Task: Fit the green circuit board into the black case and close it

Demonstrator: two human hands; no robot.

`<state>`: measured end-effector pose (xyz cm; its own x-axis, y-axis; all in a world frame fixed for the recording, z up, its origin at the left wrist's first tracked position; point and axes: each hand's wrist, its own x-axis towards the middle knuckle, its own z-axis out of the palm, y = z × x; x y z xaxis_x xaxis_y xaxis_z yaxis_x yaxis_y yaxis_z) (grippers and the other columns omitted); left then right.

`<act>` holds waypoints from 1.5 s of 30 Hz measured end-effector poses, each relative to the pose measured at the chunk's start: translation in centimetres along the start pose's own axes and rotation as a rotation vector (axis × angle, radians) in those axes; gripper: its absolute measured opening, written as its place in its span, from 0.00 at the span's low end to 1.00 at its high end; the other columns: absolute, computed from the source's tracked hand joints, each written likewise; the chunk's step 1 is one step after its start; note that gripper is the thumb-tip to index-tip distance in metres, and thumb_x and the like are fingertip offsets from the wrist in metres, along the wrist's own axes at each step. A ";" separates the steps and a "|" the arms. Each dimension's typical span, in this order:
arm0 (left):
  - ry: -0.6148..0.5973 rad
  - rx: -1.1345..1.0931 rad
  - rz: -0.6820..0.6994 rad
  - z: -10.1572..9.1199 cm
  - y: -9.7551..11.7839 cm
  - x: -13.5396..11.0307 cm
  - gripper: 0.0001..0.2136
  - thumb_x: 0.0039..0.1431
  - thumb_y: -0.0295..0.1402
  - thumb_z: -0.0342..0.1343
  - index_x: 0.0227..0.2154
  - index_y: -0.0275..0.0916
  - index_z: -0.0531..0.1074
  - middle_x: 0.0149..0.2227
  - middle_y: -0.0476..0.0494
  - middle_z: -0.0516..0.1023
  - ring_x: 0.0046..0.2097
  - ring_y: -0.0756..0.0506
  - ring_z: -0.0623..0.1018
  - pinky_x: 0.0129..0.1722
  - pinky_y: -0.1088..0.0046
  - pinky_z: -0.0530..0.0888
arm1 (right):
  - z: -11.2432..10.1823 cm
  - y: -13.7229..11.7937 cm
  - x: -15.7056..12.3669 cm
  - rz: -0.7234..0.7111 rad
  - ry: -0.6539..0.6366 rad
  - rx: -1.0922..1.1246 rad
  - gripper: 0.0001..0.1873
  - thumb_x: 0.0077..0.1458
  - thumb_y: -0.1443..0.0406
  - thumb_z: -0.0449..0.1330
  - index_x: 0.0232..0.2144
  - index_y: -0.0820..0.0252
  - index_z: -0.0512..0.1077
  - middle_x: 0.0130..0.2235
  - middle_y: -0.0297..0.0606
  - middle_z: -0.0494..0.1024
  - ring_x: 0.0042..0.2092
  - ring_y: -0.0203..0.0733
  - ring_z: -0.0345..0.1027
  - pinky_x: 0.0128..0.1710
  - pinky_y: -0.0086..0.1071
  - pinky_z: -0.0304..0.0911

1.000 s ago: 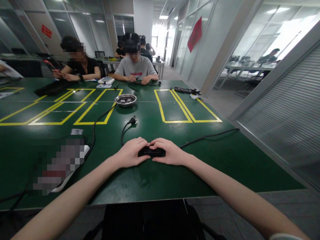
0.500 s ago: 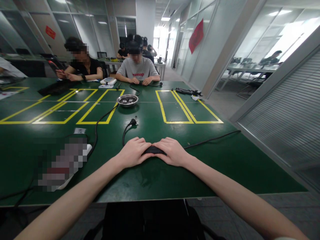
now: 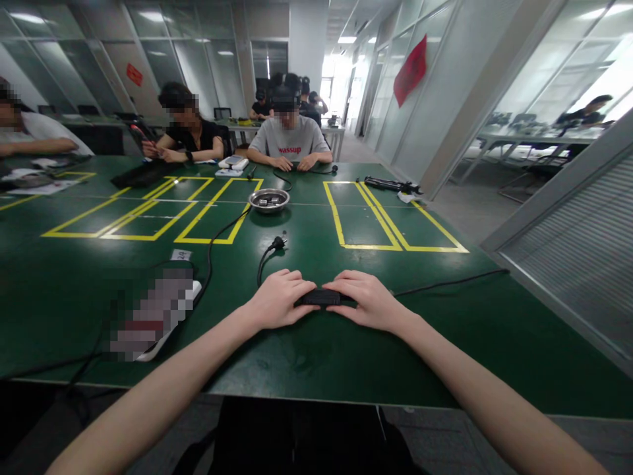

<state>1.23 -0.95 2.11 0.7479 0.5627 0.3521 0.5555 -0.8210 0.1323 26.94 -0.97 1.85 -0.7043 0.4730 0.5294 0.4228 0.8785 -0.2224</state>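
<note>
A black power adapter (image 3: 322,297) lies low over the green table (image 3: 297,369) near its front. My left hand (image 3: 283,298) grips its left end, with the thumb at the near side and the fingers over the far side. My right hand (image 3: 366,300) closes on the right end in the same way. The adapter's middle shows between the fingertips; its ends are hidden. A black cord with a plug (image 3: 279,243) curls out beyond my left hand. On the right a thin black cable (image 3: 450,282) runs from beside my right hand toward the table's edge.
A metal bowl (image 3: 270,200) holding small metal parts stands farther back. At left lies a blurred, white-edged device (image 3: 163,310) with cords. Yellow tape outlines (image 3: 363,247) mark the table. A black tripod-like object (image 3: 390,185) lies at back right. Several people sit beyond, one opposite (image 3: 289,142).
The view has swung left, so the scene sits farther right. My hands have drawn slightly apart, and more of the power adapter shows between them.
</note>
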 end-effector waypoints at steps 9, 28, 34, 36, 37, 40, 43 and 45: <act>0.095 0.004 0.014 0.4 0.2 0.3 0.15 0.73 0.42 0.52 0.47 0.36 0.78 0.37 0.39 0.81 0.39 0.41 0.79 0.43 0.64 0.72 | 0.1 -0.3 0.2 0.005 0.046 -0.015 0.14 0.69 0.59 0.60 0.52 0.60 0.75 0.40 0.46 0.83 0.40 0.48 0.76 0.40 0.39 0.73; 0.026 -0.386 -0.313 -0.4 0.3 0.4 0.13 0.66 0.44 0.60 0.41 0.39 0.77 0.38 0.44 0.82 0.39 0.42 0.79 0.41 0.68 0.73 | 0.8 0.2 0.1 0.020 -0.078 -0.008 0.26 0.65 0.62 0.63 0.63 0.59 0.68 0.52 0.47 0.80 0.49 0.49 0.77 0.48 0.41 0.75; 0.031 -0.099 -0.159 -0.1 0.1 0.3 0.14 0.66 0.43 0.63 0.45 0.39 0.75 0.40 0.42 0.82 0.42 0.40 0.80 0.44 0.65 0.74 | 1.3 0.2 0.2 0.133 0.030 0.103 0.11 0.68 0.62 0.61 0.49 0.60 0.77 0.41 0.45 0.82 0.42 0.47 0.77 0.43 0.40 0.75; 0.018 -0.081 -0.197 0.0 0.1 0.3 0.14 0.66 0.44 0.63 0.45 0.39 0.75 0.39 0.43 0.82 0.41 0.40 0.80 0.43 0.65 0.74 | 1.2 0.2 0.2 0.124 0.051 0.090 0.12 0.69 0.60 0.60 0.49 0.60 0.77 0.42 0.46 0.82 0.43 0.48 0.76 0.44 0.41 0.74; 0.005 -0.072 -0.208 0.0 0.2 0.3 0.14 0.66 0.45 0.63 0.43 0.40 0.75 0.38 0.44 0.82 0.40 0.41 0.80 0.42 0.66 0.73 | 1.0 0.2 0.2 0.121 0.045 0.091 0.13 0.69 0.60 0.60 0.50 0.59 0.77 0.42 0.45 0.82 0.43 0.48 0.76 0.44 0.41 0.74; -0.027 -0.048 -0.206 0.0 0.3 0.3 0.13 0.67 0.46 0.62 0.40 0.40 0.75 0.35 0.45 0.80 0.38 0.42 0.80 0.41 0.67 0.73 | 0.7 0.2 0.2 0.114 -0.012 0.122 0.15 0.69 0.59 0.60 0.53 0.58 0.75 0.44 0.45 0.82 0.45 0.48 0.76 0.45 0.41 0.74; -0.016 -0.084 -0.212 -0.2 0.5 0.3 0.13 0.65 0.45 0.62 0.42 0.40 0.75 0.37 0.44 0.81 0.39 0.42 0.80 0.39 0.68 0.73 | 0.7 0.1 0.2 0.119 -0.032 0.133 0.16 0.69 0.59 0.60 0.55 0.59 0.74 0.44 0.45 0.82 0.44 0.48 0.76 0.45 0.41 0.74; 0.003 -0.133 -0.229 -0.4 0.6 0.3 0.12 0.66 0.43 0.62 0.43 0.40 0.75 0.38 0.45 0.81 0.39 0.42 0.80 0.39 0.68 0.73 | 0.8 0.1 0.1 0.133 -0.030 0.124 0.16 0.70 0.60 0.59 0.55 0.58 0.74 0.44 0.45 0.82 0.44 0.48 0.76 0.46 0.41 0.74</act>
<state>1.64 -1.31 2.64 0.6073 0.7349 0.3017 0.6569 -0.6781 0.3296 26.47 -0.76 1.23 -0.6643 0.5860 0.4641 0.4412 0.8085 -0.3894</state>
